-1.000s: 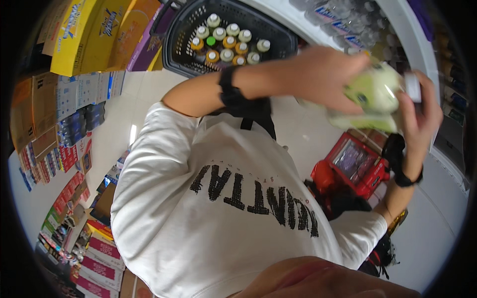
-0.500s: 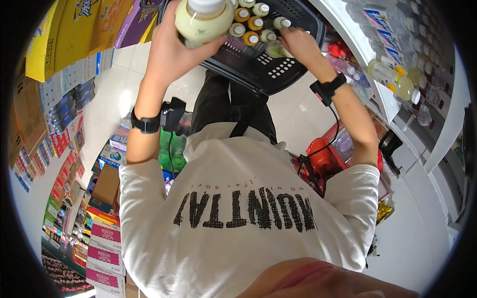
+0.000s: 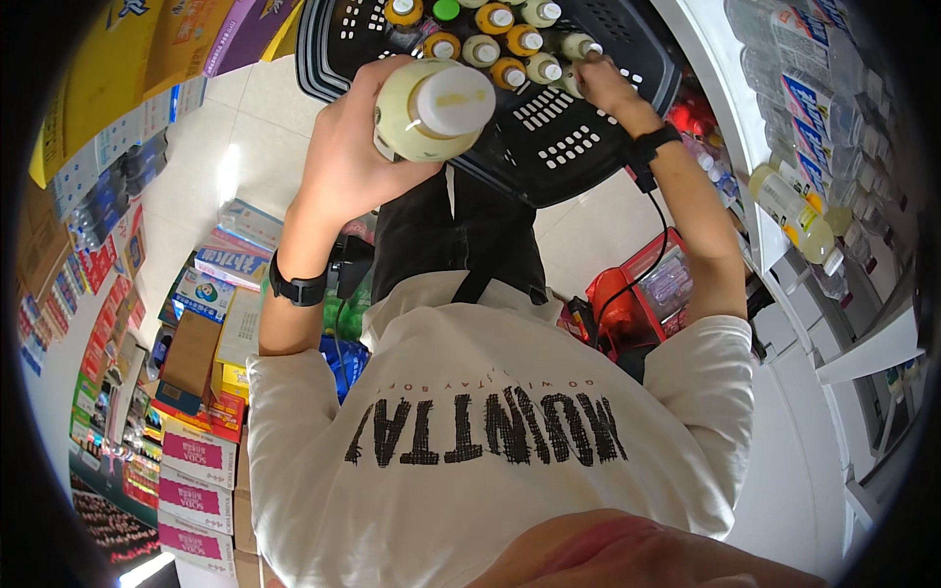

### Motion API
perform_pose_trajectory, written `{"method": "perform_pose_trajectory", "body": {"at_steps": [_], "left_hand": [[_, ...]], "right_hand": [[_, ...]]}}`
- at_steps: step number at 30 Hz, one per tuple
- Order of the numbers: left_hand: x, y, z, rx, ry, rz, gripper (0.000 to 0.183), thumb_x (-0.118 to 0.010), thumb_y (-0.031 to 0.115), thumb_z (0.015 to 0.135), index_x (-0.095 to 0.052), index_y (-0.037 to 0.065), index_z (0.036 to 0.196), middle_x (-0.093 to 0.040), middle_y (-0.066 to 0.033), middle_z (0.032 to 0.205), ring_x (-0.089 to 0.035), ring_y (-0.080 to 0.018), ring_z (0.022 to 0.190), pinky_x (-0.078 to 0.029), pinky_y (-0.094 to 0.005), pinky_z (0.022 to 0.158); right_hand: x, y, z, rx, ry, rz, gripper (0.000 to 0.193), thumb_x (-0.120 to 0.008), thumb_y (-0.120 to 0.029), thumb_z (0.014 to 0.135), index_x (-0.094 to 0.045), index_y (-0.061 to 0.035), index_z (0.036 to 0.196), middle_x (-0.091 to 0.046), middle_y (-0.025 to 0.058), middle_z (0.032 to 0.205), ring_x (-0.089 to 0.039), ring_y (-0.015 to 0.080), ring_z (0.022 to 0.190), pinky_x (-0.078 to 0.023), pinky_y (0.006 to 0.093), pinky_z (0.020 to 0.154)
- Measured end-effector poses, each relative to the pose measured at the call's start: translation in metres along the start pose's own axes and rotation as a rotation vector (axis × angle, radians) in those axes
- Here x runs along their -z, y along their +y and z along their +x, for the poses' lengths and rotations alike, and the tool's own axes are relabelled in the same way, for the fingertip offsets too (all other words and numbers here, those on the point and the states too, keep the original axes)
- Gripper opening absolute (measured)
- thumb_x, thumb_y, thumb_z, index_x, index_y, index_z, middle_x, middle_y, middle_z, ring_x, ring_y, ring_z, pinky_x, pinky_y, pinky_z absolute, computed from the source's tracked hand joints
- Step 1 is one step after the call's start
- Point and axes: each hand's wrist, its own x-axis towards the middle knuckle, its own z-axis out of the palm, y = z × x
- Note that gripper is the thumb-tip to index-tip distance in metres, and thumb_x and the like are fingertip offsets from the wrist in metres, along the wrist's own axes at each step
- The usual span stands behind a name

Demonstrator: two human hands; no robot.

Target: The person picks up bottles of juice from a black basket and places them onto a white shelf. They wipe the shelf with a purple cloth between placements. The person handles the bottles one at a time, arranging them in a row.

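Your left hand (image 3: 343,157) still grips the pale bottle (image 3: 431,110), now lower beside the black basket (image 3: 588,147), while your right hand (image 3: 605,86) stays touching, fingers loosely curled, the bottles (image 3: 510,59) inside.

Glossy plastic bottle (image 3: 431,110), matt plastic basket (image 3: 578,147)

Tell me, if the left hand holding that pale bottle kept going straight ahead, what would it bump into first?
Probably the black basket: the left hand with its pale bottle points toward the basket's near rim, though depth is hard to judge.
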Motion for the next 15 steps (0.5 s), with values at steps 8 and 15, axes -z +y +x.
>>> {"method": "perform_pose_trajectory", "body": {"at_steps": [8, 15], "left_hand": [[-0.014, 0.0, 0.01, 0.011, -0.061, -0.014, 0.079, -0.092, 0.014, 0.068, -0.052, 0.004, 0.135, -0.074, -0.017, 0.114, -0.074, -0.0315, 0.106, -0.058, -0.0384, 0.09], [-0.061, 0.014, 0.027, -0.181, -0.214, 0.13, 0.077, -0.087, 0.021, 0.067, -0.053, 0.012, 0.135, -0.072, -0.0182, 0.1, -0.068, -0.0407, 0.098, -0.055, -0.0471, 0.084]], "right_hand": [[0.142, -0.044, -0.052, 0.041, 0.136, 0.398, 0.024, -0.071, -0.017, 0.095, -0.065, -0.0035, 0.113, -0.068, 0.0117, 0.097, -0.066, 0.0222, 0.08, -0.052, 0.0324, 0.073], [0.211, -0.158, -0.143, 0.498, 0.33, 0.396, 0.044, -0.081, -0.023, 0.086, -0.063, -0.0092, 0.124, -0.067, 0.0085, 0.095, -0.064, 0.027, 0.074, -0.053, 0.0344, 0.063]]}}
